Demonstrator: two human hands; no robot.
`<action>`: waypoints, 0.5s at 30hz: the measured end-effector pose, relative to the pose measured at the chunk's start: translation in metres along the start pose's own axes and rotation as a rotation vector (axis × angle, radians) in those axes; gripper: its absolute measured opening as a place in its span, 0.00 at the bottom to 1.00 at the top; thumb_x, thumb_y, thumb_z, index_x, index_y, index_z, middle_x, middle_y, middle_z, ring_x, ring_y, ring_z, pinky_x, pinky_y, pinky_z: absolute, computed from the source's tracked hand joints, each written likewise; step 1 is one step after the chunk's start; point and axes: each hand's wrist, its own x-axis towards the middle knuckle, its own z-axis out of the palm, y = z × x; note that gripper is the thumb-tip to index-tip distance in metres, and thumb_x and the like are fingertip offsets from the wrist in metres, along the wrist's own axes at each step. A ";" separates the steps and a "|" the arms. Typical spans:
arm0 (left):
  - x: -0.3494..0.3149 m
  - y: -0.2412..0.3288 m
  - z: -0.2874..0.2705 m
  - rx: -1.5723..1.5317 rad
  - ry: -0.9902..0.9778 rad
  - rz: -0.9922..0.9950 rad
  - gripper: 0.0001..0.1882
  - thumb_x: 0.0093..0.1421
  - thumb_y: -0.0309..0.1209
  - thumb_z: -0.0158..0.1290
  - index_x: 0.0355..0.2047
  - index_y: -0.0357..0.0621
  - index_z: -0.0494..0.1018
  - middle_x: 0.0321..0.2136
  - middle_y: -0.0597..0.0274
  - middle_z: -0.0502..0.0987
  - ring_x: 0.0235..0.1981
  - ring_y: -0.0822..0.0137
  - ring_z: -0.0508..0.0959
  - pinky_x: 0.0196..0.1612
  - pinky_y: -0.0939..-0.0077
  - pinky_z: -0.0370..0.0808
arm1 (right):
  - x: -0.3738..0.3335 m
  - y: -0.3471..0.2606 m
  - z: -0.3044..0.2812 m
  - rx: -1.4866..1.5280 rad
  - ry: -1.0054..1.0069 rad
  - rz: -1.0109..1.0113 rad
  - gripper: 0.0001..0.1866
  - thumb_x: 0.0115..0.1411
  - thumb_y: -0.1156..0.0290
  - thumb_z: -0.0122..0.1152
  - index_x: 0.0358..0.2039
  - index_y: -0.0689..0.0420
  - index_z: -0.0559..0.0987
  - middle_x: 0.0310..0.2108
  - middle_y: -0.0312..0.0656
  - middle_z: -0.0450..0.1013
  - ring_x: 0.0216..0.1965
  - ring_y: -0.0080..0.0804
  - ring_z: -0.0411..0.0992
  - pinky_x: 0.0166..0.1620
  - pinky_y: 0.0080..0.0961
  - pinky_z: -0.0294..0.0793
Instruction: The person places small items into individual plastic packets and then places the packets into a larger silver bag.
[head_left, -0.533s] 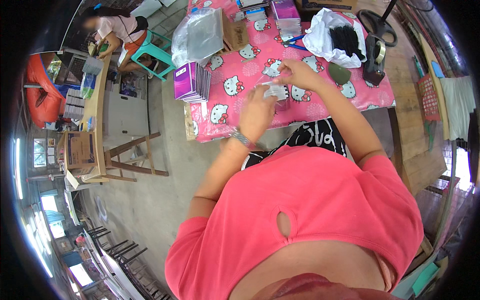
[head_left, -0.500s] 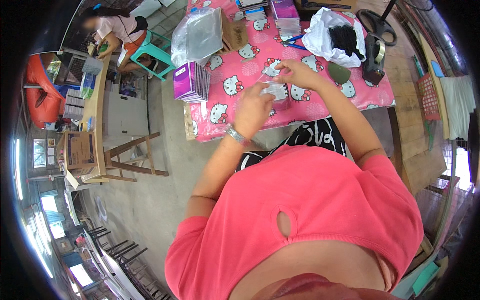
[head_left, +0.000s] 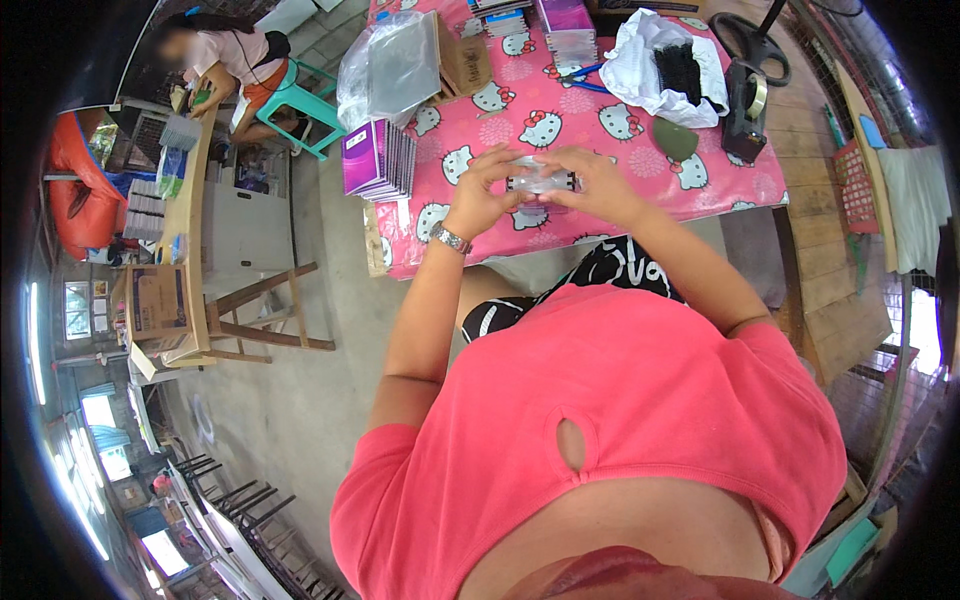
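Note:
My left hand (head_left: 482, 190) and my right hand (head_left: 596, 185) meet over the near edge of a table with a pink cartoon-cat cloth (head_left: 560, 120). Between them they hold a small clear plastic packet (head_left: 540, 181) with a dark strip inside. A silver watch sits on my left wrist. A stack of purple flat boxes (head_left: 378, 160) stands upright at the table's left end, close to my left hand.
A white bag of black items (head_left: 670, 65), a black tape dispenser (head_left: 745, 105), a green pad (head_left: 676, 140), blue scissors (head_left: 585, 78) and clear bags (head_left: 390, 65) lie on the table. Another person sits at a wooden bench (head_left: 190, 200) far left, on a teal stool.
My hands have come closer together over the table edge, and the clear packet now lies flat between both of them instead of crumpled in the left.

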 end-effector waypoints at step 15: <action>0.029 0.008 -0.008 0.119 0.025 -0.330 0.08 0.40 0.32 0.65 0.21 0.44 0.81 0.53 0.51 0.66 0.51 0.57 0.69 0.54 0.66 0.66 | 0.019 0.014 -0.033 -0.087 0.250 0.451 0.22 0.56 0.68 0.56 0.53 0.51 0.70 0.30 0.45 0.75 0.36 0.42 0.73 0.43 0.36 0.69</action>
